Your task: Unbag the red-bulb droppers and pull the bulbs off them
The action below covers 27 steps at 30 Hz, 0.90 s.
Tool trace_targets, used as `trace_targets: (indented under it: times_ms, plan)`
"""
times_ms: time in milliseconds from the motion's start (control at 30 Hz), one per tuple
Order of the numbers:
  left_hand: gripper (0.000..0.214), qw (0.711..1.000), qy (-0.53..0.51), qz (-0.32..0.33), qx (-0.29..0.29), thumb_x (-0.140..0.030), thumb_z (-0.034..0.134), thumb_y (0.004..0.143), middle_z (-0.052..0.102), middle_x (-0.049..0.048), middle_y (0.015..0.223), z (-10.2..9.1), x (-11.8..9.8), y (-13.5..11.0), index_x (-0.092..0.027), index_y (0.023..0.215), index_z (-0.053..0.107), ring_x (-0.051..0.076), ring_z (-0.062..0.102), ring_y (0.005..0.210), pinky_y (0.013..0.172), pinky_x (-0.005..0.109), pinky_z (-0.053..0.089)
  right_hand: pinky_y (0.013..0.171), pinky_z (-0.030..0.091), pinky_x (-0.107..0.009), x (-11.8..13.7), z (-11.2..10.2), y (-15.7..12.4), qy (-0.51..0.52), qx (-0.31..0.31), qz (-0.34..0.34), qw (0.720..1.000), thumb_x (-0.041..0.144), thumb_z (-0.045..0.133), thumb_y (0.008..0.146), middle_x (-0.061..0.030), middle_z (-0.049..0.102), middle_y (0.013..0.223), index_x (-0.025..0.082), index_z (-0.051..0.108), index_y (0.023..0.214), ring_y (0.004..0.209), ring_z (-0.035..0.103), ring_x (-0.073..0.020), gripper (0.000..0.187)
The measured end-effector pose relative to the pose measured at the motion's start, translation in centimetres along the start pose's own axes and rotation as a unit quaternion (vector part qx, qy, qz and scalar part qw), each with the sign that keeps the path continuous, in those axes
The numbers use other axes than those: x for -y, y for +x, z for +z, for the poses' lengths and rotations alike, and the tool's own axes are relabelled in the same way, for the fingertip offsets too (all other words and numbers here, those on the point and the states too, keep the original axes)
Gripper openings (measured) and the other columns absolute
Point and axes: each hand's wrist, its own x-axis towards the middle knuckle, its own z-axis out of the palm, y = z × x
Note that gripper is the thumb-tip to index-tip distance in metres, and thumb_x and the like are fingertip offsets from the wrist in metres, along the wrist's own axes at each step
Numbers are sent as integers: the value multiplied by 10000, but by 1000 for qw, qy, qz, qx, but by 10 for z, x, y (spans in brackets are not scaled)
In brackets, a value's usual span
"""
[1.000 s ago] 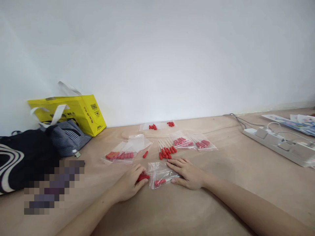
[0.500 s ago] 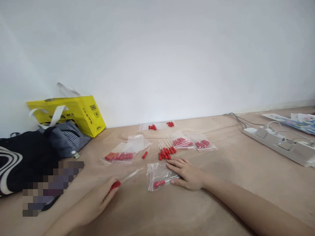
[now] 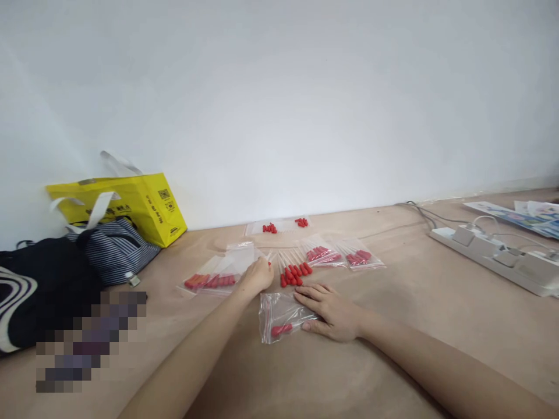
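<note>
My left hand [image 3: 259, 275] is closed at the near left of the dropper pile, a speck of red showing at its fingertips; it appears to grip a dropper, mostly hidden. My right hand [image 3: 334, 311] lies flat with fingers extended, its thumb and fingertips on the edge of a clear zip bag [image 3: 266, 317]. Inside that bag is a red dropper bulb [image 3: 282, 330]. Just beyond the right fingers, several loose red-bulbed droppers [image 3: 297, 272] lie fanned, their thin clear tubes pointing away from me.
Filled dropper bags [image 3: 361, 261] lie right of the pile, and more bags [image 3: 205, 282] lie left. A bag with red bulbs [image 3: 286, 226] is by the wall. A power strip [image 3: 493, 261] sits right; a yellow bag [image 3: 163, 201] and black bag [image 3: 56, 279] stand left.
My left hand has moved forward and right, from the near table, where it held a dropper, to the spot where a single dropper lay. My right hand has stayed on the bag.
</note>
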Motion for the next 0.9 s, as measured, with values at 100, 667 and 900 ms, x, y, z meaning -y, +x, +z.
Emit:
trace_targets:
  times_ms: [100,667,900]
  plan:
    - [284,1000,6,1,-2,-307,379,802,618,201,952,4,-4,1,-102,948,511,294,591,895,694,339,413,996,199,-423,0,0,1,0,4,1,1000,572,294,827,-97,295,1376,183,250,1346,1229,274,-251,651]
    - [322,947,-151,284,-20,-275,529,741,464,65,1078,-4,66,-29,-196,1052,501,188,503,955,844,340,423,990,214,-422,1,-1,-1,1,-4,5,1000,564,313,825,-98,324,1361,190,267,1340,1227,281,-248,638]
    - [278,937,-228,258,-64,-258,552,719,491,41,950,19,44,-20,-165,978,523,139,544,767,716,288,479,993,212,-419,0,-1,-1,4,1,9,1000,560,326,823,-89,313,1368,190,263,1341,1226,283,-244,640]
